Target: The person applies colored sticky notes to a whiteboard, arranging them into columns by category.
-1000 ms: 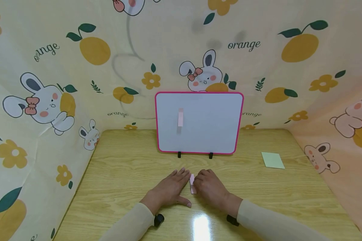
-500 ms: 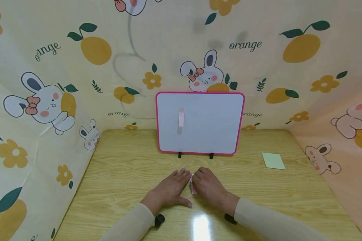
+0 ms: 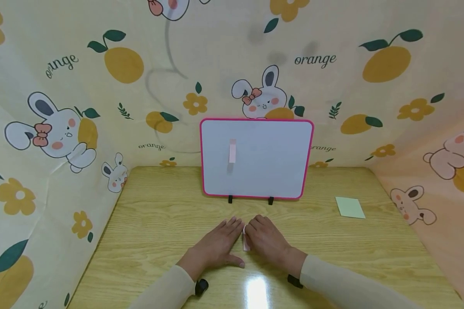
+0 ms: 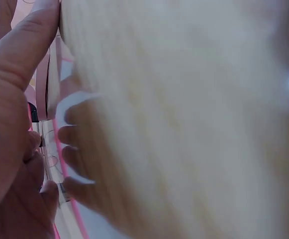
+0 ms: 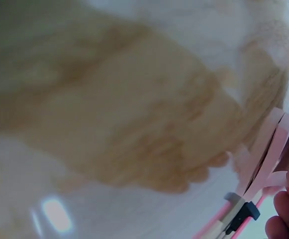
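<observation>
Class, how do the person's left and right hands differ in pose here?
The left hand is outstretched, palm down; the right hand is curled. The right hand covers part of the strip between them, while the left hand lies beside it. Both extend from beige sleeves.

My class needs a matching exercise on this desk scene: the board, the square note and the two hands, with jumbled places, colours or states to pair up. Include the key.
Column one
1. Board
2. Square note
3. Left hand
4. Right hand

Column two
A. Palm down, fingers straight
B. White with a pink frame
C. Curled at the pink strip between the hands
D. Pale green, lying on the table

Right pairs: 1-B, 2-D, 3-A, 4-C
</observation>
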`<state>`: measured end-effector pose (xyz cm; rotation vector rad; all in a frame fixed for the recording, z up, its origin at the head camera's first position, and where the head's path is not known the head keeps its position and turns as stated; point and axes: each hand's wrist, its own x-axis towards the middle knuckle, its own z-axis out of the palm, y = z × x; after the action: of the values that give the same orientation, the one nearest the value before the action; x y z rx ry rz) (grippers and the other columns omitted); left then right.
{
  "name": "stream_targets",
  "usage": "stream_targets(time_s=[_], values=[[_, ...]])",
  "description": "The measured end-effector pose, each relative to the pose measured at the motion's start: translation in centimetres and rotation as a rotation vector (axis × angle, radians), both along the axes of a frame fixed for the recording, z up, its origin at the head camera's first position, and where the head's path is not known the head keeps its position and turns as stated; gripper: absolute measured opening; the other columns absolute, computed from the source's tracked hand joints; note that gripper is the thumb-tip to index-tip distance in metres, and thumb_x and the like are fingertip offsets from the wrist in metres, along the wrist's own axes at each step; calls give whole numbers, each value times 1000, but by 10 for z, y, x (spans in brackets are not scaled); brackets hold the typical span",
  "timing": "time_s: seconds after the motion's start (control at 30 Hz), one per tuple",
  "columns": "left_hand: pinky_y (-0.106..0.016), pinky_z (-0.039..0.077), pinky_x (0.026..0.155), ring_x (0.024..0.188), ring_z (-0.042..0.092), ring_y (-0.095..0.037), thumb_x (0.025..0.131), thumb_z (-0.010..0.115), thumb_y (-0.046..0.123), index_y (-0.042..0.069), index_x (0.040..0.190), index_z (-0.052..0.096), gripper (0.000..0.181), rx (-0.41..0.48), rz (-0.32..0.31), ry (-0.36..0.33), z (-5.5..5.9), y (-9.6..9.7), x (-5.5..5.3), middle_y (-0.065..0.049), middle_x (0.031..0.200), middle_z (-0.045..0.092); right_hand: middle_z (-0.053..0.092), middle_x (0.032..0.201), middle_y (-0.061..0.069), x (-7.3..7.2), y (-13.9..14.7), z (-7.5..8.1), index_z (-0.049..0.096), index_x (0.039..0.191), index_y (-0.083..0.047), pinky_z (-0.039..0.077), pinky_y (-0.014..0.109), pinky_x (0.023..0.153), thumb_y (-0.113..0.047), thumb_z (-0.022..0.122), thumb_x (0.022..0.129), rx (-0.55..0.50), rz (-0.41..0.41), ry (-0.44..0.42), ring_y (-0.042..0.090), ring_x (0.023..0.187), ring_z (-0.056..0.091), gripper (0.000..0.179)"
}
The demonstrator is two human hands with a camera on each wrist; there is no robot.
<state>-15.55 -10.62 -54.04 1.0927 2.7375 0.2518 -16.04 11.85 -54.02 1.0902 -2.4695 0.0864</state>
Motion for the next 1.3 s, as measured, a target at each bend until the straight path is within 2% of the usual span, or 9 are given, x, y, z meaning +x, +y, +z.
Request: stream_targets(time_s=[0.2,0.3,0.4,0.6,0.83,1.03,1.3], values=[[-43,24,133,162,24,-26,98,56,69,6,166,32,96,-8,-43,60,2,-14,19,-9,173,31,68,92,-3,3,3,2,65,90,-15,52,30,78,-15,81,91,-10,2,-25,16,90,58,16],[-44,27,132,161,28,-26,101,55,66,7,164,37,88,-7,-98,106,3,-18,28,-9,171,35,69,93,-2,4,4,3,67,91,-15,52,31,78,-15,81,91,-28,0,-31,16,91,59,15],[-44,30,131,160,32,-26,102,54,64,7,163,39,85,-6,-156,154,5,-19,32,-9,170,38,69,91,-3,2,5,3,67,91,-16,52,30,77,-16,82,91,-38,4,-24,16,90,59,15],[-43,33,129,158,35,-24,105,49,63,8,162,41,80,-38,-249,226,8,-16,32,-7,169,39,69,90,-4,0,4,3,67,89,-17,52,29,75,-18,80,92,-41,27,-7,16,89,60,14],[-42,33,129,158,35,-22,106,43,64,11,163,42,77,-47,-288,252,6,-14,29,-5,169,40,70,91,-3,-1,5,5,68,90,-15,52,30,76,-18,78,94,-27,24,-21,16,91,60,12],[-41,33,130,159,33,-20,107,43,63,10,164,39,78,-27,-299,221,4,-12,27,-6,170,37,69,97,0,-8,7,6,67,96,-13,52,32,80,-13,75,95,50,-5,-41,19,96,58,8],[-40,32,130,158,35,-20,107,46,60,9,163,40,76,-17,-293,176,7,-9,29,-6,170,38,68,98,1,-21,6,7,67,96,-12,51,32,80,-10,78,92,113,-44,14,21,96,58,12]])
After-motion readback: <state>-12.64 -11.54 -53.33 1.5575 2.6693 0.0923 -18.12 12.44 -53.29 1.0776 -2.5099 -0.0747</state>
